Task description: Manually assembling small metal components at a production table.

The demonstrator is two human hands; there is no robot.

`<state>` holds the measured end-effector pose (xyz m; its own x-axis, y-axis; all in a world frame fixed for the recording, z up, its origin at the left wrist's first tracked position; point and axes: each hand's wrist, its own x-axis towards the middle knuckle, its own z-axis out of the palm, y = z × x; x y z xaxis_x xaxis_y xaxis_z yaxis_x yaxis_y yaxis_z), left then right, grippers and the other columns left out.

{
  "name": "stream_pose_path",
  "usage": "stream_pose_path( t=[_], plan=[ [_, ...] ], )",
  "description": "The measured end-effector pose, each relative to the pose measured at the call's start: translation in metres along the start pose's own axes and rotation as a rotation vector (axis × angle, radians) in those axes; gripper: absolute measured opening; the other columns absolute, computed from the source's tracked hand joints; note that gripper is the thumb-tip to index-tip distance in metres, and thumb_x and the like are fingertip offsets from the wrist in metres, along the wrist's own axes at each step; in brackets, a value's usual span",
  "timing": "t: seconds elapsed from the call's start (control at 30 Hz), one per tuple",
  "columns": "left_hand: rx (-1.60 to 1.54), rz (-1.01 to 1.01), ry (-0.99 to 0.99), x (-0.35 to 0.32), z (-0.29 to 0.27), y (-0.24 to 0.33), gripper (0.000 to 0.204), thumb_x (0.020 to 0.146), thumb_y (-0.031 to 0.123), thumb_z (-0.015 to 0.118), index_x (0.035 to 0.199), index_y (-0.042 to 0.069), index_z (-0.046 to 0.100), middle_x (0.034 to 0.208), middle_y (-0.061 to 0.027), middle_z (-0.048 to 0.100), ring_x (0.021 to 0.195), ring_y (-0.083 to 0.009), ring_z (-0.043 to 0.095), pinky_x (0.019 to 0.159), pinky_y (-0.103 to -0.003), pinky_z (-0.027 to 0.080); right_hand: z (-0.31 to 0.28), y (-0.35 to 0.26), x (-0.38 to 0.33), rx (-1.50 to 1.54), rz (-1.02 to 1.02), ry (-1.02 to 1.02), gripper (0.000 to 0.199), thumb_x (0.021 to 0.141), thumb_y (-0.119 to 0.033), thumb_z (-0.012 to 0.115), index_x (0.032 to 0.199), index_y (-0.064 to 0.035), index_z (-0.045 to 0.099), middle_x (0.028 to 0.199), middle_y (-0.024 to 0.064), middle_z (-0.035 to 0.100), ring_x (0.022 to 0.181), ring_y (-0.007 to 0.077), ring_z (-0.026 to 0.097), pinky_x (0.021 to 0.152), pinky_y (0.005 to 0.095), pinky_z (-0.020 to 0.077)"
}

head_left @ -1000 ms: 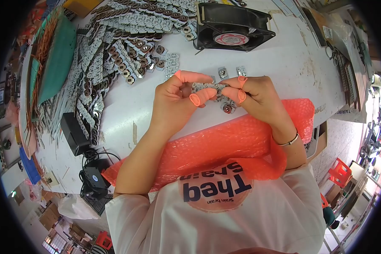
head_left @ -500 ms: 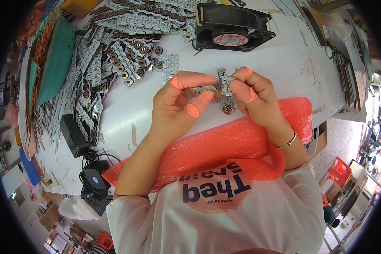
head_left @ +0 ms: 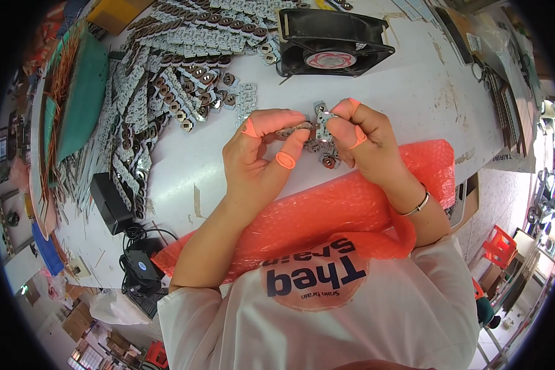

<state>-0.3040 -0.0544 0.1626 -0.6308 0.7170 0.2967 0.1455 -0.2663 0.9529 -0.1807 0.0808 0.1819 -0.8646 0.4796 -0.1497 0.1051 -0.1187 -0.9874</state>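
Both hands wear orange finger cots on thumb and forefinger. Between the thumb and forefinger of my left hand (head_left: 256, 148) is a small grey circuit board (head_left: 294, 130). My right hand (head_left: 373, 135) pinches another small pale circuit board (head_left: 322, 127), close beside the left one; whether the two touch I cannot tell. Beneath and around the fingertips, a few loose boards lie on the white table, one with a round brown part (head_left: 328, 161). My fingers partly cover the held pieces.
Piled circuit-board strips (head_left: 194, 40) cover the table's far left. A black fan (head_left: 333, 46) stands beyond my hands. Red bubble wrap (head_left: 314, 206) lies under my forearms. A black box (head_left: 111, 203) with cables and a green basin (head_left: 83, 105) are at left.
Both hands have shifted slightly left, and the board in my right hand has come closer to the left fingertips. Each hand keeps its grip.
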Motion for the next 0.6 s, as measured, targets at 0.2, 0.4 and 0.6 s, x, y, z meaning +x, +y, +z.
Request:
stream_pose_path(
  t=[0.2, 0.4, 0.6],
  plan=[
    [0.172, 0.057, -0.085, 0.000, -0.003, 0.000, 0.022, 0.079, -0.005, 0.068, 0.099, 0.003, 0.062, 0.095, -0.0094, 0.065, 0.083, -0.0163, 0.064, 0.072, -0.026, 0.053, 0.002, -0.005, -0.001, 0.015, 0.062, 0.018, 0.017, 0.090, -0.016, 0.060, 0.081, -0.0023, 0.056, 0.064, -0.0041, 0.046, 0.052, 0.0024, 0.040, 0.045, 0.0208, 0.0342],
    [0.216, 0.060, -0.273, -0.006, 0.004, 0.004, 0.023, 0.082, -0.003, 0.066, 0.104, 0.001, 0.058, 0.099, -0.0119, 0.064, 0.088, -0.0177, 0.064, 0.076, -0.029, 0.052, -0.010, -0.001, 0.007, -0.056, 0.081, 0.070, 0.018, 0.093, -0.019, 0.058, 0.082, -0.0045, 0.054, 0.053, -0.0031, 0.045, 0.040, 0.0045, 0.039, 0.039, 0.0198, 0.0326],
    [0.140, 0.034, -0.100, -0.003, -0.006, -0.006, 0.024, 0.084, -0.007, 0.062, 0.107, 0.000, 0.057, 0.104, -0.0111, 0.061, 0.093, -0.0170, 0.062, 0.077, -0.028, 0.052, -0.008, -0.006, 0.002, 0.099, 0.114, 0.010, 0.017, 0.091, -0.017, 0.059, 0.082, -0.0043, 0.055, 0.052, -0.0014, 0.047, 0.037, 0.0062, 0.040, 0.036, 0.0195, 0.0298]
  ],
)
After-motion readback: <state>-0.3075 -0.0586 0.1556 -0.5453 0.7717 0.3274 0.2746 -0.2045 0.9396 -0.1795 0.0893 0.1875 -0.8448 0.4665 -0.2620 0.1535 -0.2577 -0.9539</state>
